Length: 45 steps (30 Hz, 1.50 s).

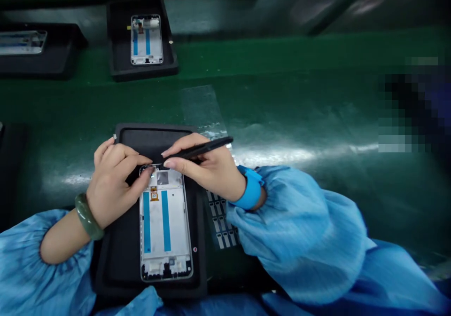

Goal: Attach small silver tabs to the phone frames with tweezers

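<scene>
My left hand point(114, 179) pinches the top left corner of a phone frame point(157, 231) between thumb and index finger. A small whitish bit sits at the tip of another finger. The frame is silver-white with two blue strips and an orange flex connector, and lies in a black tray point(120, 259). Black tweezers point(200, 149) are gripped in my right hand point(214, 170); their front end points at the frame's top edge. Fingers hide the exact spot where they meet the frame.
Beside the tray, under my right wrist, lies a clear sheet with rows of small grey stickers point(221, 224). Another clear film point(202, 104) lies behind it. Farther back, a second black tray point(120, 48) holds a similar frame point(146, 41); another tray point(63, 59) stands left on the green bench.
</scene>
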### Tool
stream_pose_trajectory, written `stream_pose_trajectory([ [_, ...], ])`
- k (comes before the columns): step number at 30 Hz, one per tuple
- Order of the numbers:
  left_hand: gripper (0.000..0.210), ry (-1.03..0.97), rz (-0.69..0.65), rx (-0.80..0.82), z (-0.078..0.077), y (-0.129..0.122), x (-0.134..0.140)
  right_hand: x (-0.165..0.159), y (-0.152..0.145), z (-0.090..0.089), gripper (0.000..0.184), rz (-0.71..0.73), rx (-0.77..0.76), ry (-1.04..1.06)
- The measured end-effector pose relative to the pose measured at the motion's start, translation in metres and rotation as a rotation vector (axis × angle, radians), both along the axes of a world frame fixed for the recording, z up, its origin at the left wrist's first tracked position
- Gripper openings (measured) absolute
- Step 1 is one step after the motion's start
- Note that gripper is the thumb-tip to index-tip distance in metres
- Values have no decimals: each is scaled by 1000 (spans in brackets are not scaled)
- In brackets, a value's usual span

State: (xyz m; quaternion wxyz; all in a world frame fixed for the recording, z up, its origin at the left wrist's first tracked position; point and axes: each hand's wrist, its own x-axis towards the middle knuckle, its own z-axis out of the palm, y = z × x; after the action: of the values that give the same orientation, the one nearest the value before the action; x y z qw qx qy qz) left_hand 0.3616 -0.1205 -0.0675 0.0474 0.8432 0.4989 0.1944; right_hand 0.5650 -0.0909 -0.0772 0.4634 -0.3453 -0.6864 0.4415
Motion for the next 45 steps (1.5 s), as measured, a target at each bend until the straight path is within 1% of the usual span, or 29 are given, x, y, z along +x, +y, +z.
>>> stream_pose_trajectory([
  [4, 9, -27, 16, -23, 0, 0, 3, 1, -2, -6, 16, 43, 56, -56],
  [10, 9, -32, 26, -27, -1, -1, 3, 1, -3, -8, 15, 76, 91, -40],
  [14, 8, -30, 34, -36, -1, 0, 5, 0, -3, -10, 14, 84, 88, -38],
  [20, 9, -44, 58, -40, 0, 1, 8, 0, -4, -9, 12, 71, 90, -41],
  [29, 11, -45, 80, -38, 0, 2, 10, 0, -3, -8, 11, 46, 170, -57],
  [35, 11, -52, 86, -47, 0, 2, 11, 0, -3, -7, 11, 27, 120, -64],
  [45, 9, -56, 88, -39, 0, 2, 11, -2, -4, -5, 12, -31, 119, -147],
])
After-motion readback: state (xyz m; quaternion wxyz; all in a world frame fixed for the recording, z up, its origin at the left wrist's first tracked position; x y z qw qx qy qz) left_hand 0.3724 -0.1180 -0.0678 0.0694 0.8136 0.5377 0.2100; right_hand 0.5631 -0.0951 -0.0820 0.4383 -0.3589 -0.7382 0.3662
